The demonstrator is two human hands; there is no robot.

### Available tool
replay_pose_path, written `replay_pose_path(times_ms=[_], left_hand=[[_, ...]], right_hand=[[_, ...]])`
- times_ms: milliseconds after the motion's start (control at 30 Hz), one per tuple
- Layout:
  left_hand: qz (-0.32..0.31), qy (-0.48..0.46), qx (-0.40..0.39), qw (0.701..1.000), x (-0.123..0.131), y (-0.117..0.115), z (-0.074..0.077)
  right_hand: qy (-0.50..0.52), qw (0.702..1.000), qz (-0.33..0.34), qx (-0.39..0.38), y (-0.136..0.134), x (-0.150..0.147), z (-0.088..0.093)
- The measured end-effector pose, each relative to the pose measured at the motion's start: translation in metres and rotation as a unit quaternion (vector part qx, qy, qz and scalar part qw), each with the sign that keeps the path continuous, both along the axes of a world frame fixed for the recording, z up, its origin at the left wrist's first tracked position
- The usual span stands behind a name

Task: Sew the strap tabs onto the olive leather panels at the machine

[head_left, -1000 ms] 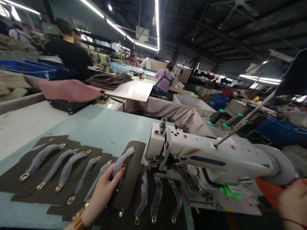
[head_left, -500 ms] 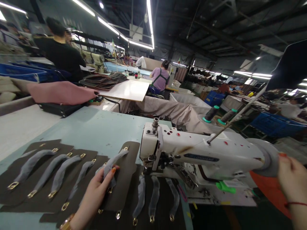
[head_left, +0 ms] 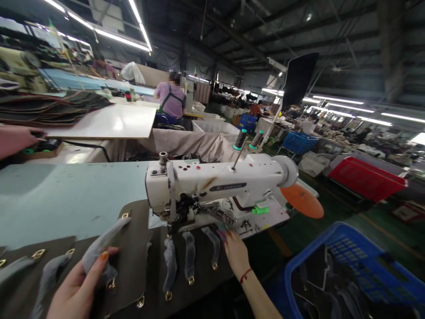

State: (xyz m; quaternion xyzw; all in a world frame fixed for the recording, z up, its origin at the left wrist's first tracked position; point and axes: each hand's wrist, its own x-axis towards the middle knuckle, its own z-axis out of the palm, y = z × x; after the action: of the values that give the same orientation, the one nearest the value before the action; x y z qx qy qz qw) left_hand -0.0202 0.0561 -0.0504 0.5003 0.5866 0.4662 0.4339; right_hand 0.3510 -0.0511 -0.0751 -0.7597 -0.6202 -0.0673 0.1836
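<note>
In the head view, my left hand is closed around a strap wrapped in cloudy plastic, with a gold buckle at each end, on a dark brown leather panel. To its right, my right hand has its fingertips on a small pink-purple item at the panels' edge; its exact kind is too small to make out. Between the hands, several wrapped straps lie on the brown panels, one of them a middle strap. The white sewing machine stands just beyond, with panel material by its needle area.
A blue basket with brown pieces stands at the lower right. An orange disc sits below the machine's handwheel. Spools of dark thread stand behind the machine. A co-worker in purple sits farther back.
My right hand has left the handwheel and come down to the small pink-purple item. The view has swung right, bringing in the blue basket. My left hand still grips the wrapped strap.
</note>
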Motion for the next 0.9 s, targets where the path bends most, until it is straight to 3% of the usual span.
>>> replay_pose_path(times_ms=[167, 333, 400, 467, 633, 767, 900], left_hand=[[-0.020, -0.038, -0.040, 0.998, 0.003, -0.009, 0.008], [-0.015, -0.041, -0.012, 0.999, 0.007, -0.010, 0.006], [-0.011, -0.034, 0.001, 0.999, 0.008, -0.009, 0.006], [-0.010, -0.021, 0.011, 1.000, 0.008, -0.008, 0.008], [-0.019, -0.017, 0.024, 0.999, 0.006, -0.008, 0.013], [-0.026, -0.030, 0.011, 0.999, 0.006, -0.009, 0.015], [-0.034, -0.039, 0.007, 0.999, 0.006, -0.008, 0.017]], right_hand=[[0.031, 0.998, -0.043, -0.032, 0.025, 0.008, -0.013], [0.085, 0.994, -0.061, -0.020, -0.020, 0.008, -0.016], [0.189, 0.976, -0.108, 0.026, -0.037, -0.005, -0.015], [0.273, 0.957, -0.088, 0.041, -0.040, -0.030, -0.006], [0.279, 0.960, 0.018, -0.028, 0.012, -0.101, 0.032], [0.181, 0.980, 0.004, -0.080, 0.055, -0.124, 0.052], [0.116, 0.988, 0.006, -0.103, 0.076, -0.138, 0.057]])
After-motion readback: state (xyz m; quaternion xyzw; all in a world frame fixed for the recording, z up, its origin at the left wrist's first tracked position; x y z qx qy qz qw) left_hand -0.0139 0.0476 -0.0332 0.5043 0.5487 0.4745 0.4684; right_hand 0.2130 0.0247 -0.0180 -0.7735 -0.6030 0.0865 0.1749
